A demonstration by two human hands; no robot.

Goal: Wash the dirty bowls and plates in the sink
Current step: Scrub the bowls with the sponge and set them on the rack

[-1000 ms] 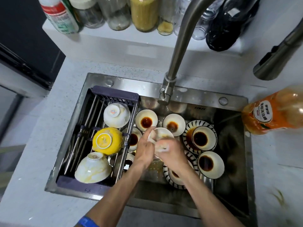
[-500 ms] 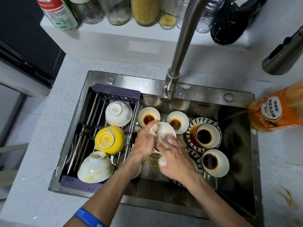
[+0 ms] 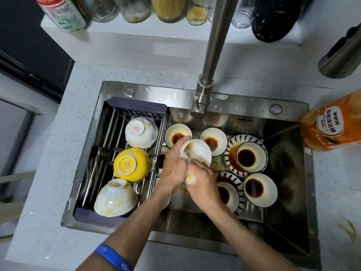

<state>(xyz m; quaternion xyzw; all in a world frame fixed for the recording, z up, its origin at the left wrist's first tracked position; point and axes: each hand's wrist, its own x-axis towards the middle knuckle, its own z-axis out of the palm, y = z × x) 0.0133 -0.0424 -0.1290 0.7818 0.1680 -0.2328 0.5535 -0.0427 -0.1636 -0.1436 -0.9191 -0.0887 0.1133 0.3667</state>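
Over the middle of the steel sink (image 3: 289,241), my left hand (image 3: 173,169) grips a small white bowl (image 3: 199,151) by its rim, tilted on edge. My right hand (image 3: 203,180) holds a soapy pale sponge (image 3: 191,178) against the bowl's lower side. Several white bowls with dark sauce lie in the sink, for example one bowl (image 3: 176,134) behind my hands and another bowl (image 3: 259,189) at the right. Two striped plates (image 3: 230,151) (image 3: 239,202) lie under some of them.
A purple drying rack (image 3: 136,106) spans the sink's left side and holds a white bowl (image 3: 141,132), a yellow bowl (image 3: 131,164) and another white bowl (image 3: 115,200), all upside down. The tap (image 3: 210,75) rises behind. An orange detergent bottle (image 3: 332,126) lies at the right edge. Jars line the back shelf.
My right hand with the sponge slid down from the bowl's face to its lower edge. My left hand keeps holding the bowl, which has turned slightly.
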